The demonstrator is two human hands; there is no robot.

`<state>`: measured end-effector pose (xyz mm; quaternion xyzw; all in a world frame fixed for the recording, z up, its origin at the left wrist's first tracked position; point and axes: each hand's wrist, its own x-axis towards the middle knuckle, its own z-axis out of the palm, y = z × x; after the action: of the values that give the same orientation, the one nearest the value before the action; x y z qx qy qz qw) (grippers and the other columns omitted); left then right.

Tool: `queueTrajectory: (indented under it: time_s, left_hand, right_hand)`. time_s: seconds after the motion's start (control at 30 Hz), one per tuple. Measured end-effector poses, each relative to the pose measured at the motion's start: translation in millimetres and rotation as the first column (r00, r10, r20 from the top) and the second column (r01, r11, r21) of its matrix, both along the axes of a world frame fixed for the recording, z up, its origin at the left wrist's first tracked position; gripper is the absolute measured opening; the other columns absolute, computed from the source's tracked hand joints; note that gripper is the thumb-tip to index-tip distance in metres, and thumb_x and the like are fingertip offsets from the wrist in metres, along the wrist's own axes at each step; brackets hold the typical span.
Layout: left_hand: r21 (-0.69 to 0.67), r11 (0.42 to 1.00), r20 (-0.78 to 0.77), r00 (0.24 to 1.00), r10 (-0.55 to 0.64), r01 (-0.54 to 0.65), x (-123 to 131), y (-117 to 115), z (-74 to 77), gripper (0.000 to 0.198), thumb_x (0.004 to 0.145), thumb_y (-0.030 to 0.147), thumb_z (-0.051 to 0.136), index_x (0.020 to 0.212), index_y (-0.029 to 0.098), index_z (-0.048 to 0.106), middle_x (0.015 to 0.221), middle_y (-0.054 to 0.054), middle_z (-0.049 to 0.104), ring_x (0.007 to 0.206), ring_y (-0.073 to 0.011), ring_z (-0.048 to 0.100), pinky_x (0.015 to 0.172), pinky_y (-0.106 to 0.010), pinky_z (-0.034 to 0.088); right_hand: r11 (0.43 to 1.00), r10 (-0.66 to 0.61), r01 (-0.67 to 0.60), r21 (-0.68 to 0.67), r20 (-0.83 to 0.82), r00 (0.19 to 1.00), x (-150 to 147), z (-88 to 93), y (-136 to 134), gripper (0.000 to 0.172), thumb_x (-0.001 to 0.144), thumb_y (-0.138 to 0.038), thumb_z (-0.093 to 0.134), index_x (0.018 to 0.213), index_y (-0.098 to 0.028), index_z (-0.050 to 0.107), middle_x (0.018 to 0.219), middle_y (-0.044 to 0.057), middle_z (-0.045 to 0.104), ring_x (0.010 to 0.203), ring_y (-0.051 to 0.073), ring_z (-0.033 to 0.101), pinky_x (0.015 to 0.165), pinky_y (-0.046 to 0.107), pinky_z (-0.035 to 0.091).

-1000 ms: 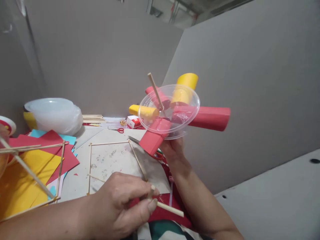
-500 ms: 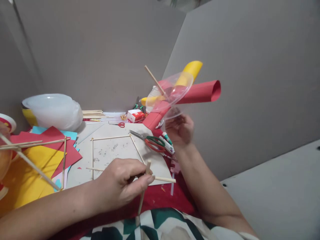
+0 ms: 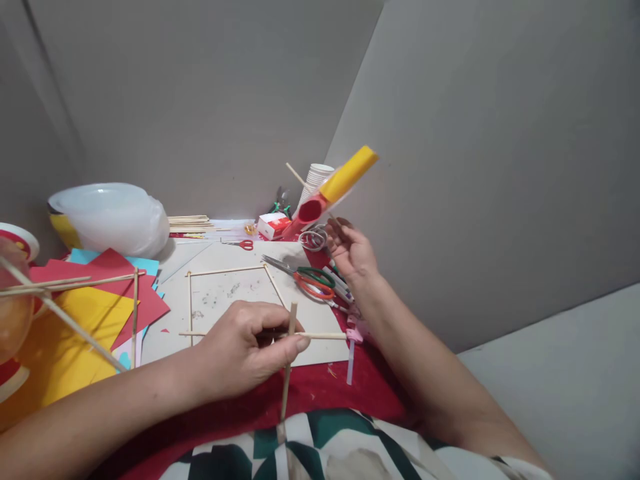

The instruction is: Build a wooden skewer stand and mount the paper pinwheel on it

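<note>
The left hand [image 3: 245, 353] is low and near, over the near edge of the white square board [image 3: 320, 352]. Its grip is closed: thumb and fingers are pinched together on two thin wooden sticks [image 3: 287, 380] that cross each other. One stick stands almost upright. The other lies level and points to the right, over the board.

The right hand [image 3: 353, 255] is raised farther away, on the right side of the board, with the palm turned up. Just above its fingertips is a wheel of red and yellow paper rolls [image 3: 346, 176], seen from the edge and tilted up to the right. The fingers are spread a little and reach the lower part of the wheel, but I cannot tell if this grip really clamps it or only touches it.

On the board lies a square frame of thin sticks [image 3: 190, 300]. Scissors with green and orange handles [image 3: 313, 281] lie at its far right corner, just left of the right wrist. Small red scissors [image 3: 243, 245] and a small white and red box [image 3: 273, 225] lie farther back. A stack of white paper cups [image 3: 317, 175] stands behind the wheel. At the left are red, yellow and blue paper sheets [image 3: 80, 313] and a cloudy plastic bag [image 3: 113, 217]. The surface [image 3: 360, 390] is red near the person.
</note>
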<state>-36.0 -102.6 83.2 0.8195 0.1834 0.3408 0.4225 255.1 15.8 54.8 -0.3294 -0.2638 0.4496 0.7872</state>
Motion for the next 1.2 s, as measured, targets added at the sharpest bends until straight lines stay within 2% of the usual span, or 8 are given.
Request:
queueTrajectory:
  time_s: [0.1, 0.33, 0.57, 0.87, 1.03, 1.2]
  left_hand:
    - [-0.053, 0.999, -0.007, 1.0, 0.012, -0.012, -1, 2, 1.0, 0.025, 0.094, 0.028, 0.06, 0.076, 0.012, 0.066, 0.062, 0.002, 0.055, 0.055, -0.0059, 0.043, 0.052, -0.017, 0.035]
    - [-0.054, 0.998, -0.039, 0.999, 0.022, -0.024, 0, 4, 1.0, 0.025, 0.094, 0.028, 0.059, 0.077, 0.012, 0.067, 0.063, 0.002, 0.054, 0.056, -0.0063, 0.042, 0.052, -0.017, 0.034]
    - [-0.059, 0.998, -0.051, 0.998, 0.023, -0.026, 1, 4, 0.1, 0.026, 0.095, 0.03, 0.059, 0.079, 0.012, 0.068, 0.064, 0.001, 0.057, 0.057, -0.0067, 0.044, 0.052, -0.017, 0.036]
    - [-0.059, 0.998, -0.037, 0.999, 0.019, -0.022, 2, 7, -1.1, 0.024, 0.095, 0.027, 0.06, 0.079, 0.012, 0.069, 0.065, 0.001, 0.059, 0.057, -0.0063, 0.046, 0.053, -0.017, 0.037]
    - [-0.042, 0.999, -0.036, 0.999, 0.029, -0.03, 1, 7, -1.3, 0.025, 0.096, 0.027, 0.058, 0.08, 0.012, 0.069, 0.065, 0.001, 0.06, 0.058, -0.0065, 0.047, 0.054, -0.016, 0.039]
    - [-0.021, 0.999, -0.023, 0.999, 0.036, -0.037, 1, 7, -2.5, 0.023, 0.096, 0.027, 0.059, 0.08, 0.012, 0.069, 0.066, 0.0, 0.062, 0.059, -0.0069, 0.05, 0.055, -0.016, 0.04]
  right_hand:
    - [0.998, 0.043, -0.042, -0.042, 0.018, 0.999, 0, -13.9, 12, 0.018, 0.083, -0.002, 0.056, 0.089, -0.016, 0.066, 0.082, 0.004, 0.079, 0.069, 0.013, 0.075, 0.056, 0.019, 0.06]
    - [0.986, 0.095, -0.085, -0.143, 0.06, 0.994, 5, -36.6, 28, 0.024, 0.086, -0.001, 0.052, 0.093, -0.018, 0.067, 0.083, 0.002, 0.079, 0.068, 0.012, 0.075, 0.06, 0.021, 0.061]
    - [0.99, 0.077, -0.062, -0.126, 0.113, 0.991, 12, -40.4, 26, 0.023, 0.082, -0.002, 0.062, 0.097, -0.018, 0.069, 0.087, 0.001, 0.079, 0.07, 0.012, 0.075, 0.063, 0.023, 0.063]
    - [0.994, -0.013, 0.035, -0.103, 0.207, 0.978, 15, -50.0, 37, 0.025, 0.075, -0.004, 0.068, 0.096, -0.017, 0.073, 0.085, 0.0, 0.078, 0.068, 0.01, 0.072, 0.051, 0.017, 0.057]
    - [0.991, -0.062, 0.089, -0.1, 0.248, 0.967, 18, -57.6, 45, 0.025, 0.076, -0.006, 0.065, 0.096, -0.019, 0.074, 0.085, -0.001, 0.077, 0.07, 0.009, 0.072, 0.05, 0.016, 0.057]
    - [0.986, -0.055, 0.1, -0.131, 0.306, 0.95, 22, -60.9, 54, 0.024, 0.079, -0.009, 0.064, 0.098, -0.02, 0.073, 0.085, -0.002, 0.077, 0.068, 0.009, 0.07, 0.052, 0.016, 0.056]
